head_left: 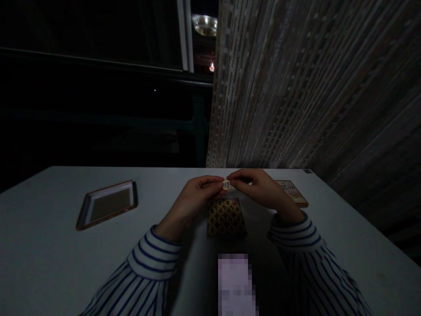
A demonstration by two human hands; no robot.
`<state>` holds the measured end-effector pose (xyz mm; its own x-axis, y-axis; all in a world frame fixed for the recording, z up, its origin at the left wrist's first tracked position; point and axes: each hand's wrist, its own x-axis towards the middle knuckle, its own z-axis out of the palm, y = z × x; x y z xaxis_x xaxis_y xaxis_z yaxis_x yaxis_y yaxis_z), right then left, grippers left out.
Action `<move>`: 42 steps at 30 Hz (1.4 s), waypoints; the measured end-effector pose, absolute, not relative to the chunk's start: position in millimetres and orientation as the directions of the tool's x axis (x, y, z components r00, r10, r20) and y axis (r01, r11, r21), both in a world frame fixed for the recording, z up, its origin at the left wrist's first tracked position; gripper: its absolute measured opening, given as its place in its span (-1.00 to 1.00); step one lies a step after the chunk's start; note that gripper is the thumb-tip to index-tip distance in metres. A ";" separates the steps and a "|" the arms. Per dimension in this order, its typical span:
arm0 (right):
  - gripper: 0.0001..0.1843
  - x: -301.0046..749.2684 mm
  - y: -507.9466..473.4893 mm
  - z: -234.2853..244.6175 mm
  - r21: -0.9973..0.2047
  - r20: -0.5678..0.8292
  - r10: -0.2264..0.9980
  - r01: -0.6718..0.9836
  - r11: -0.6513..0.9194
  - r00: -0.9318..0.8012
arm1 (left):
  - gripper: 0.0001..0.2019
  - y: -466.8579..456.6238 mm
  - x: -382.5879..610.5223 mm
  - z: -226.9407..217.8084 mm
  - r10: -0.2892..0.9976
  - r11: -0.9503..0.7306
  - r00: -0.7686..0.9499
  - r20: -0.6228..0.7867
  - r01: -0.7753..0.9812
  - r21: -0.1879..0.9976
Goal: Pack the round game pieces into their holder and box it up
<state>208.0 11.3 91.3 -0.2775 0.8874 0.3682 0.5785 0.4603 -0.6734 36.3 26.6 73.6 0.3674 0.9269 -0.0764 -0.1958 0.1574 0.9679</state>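
Two hands: left hand (192,197) and right hand (259,188) meet fingertip to fingertip.
Grip: both narrow, pinched on one round piece (226,185) from opposite sides.
Piece: in the air, just above the far edge of the box (226,217).
Box: on the desk (49,245), filled with rows of like pieces.
Tray (108,204): flat, well left of the hands.
Card (292,192): just beside the right hand.

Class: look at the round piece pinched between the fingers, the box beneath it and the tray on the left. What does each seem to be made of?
Round piece: pale, matt, with a dark mark; probably wood, possibly plastic.
Box: brownish and dull, card or wood; too dim to settle.
Tray: smooth reddish-brown rim with slight sheen; plastic or lacquered wood.
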 end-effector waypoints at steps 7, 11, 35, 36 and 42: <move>-0.76 206.6 7.6 90.3 -0.544 0.449 0.827 0.631 0.553 -0.337 | -0.80 28.3 35.9 72.8 0.930 0.140 0.365 -0.047 -0.234 0.962; -0.74 206.6 7.3 89.0 -0.427 0.503 0.781 0.678 0.598 -0.371 | -0.81 29.2 36.1 71.1 0.936 0.122 0.352 -0.025 -0.256 0.959; -0.68 210.1 12.2 83.8 -0.147 0.402 0.804 0.835 0.530 -0.439 | -0.68 43.2 30.2 56.6 0.953 -0.223 0.252 0.168 0.211 0.952; -0.68 210.5 12.6 83.5 -0.151 0.389 0.816 0.844 0.514 -0.428 | -0.67 45.2 28.6 53.7 0.942 -0.275 0.265 0.204 0.270 0.923; -0.66 215.8 15.5 81.1 -0.169 0.312 0.870 0.878 0.447 -0.383 | -0.63 49.5 23.9 38.7 0.883 -0.455 0.400 0.245 0.602 0.656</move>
<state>215.8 15.5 81.1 -0.3826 0.8695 0.3123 0.8784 0.4471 -0.1688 23.9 49.5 38.7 0.3998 0.8831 0.2454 0.6024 -0.4549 0.6559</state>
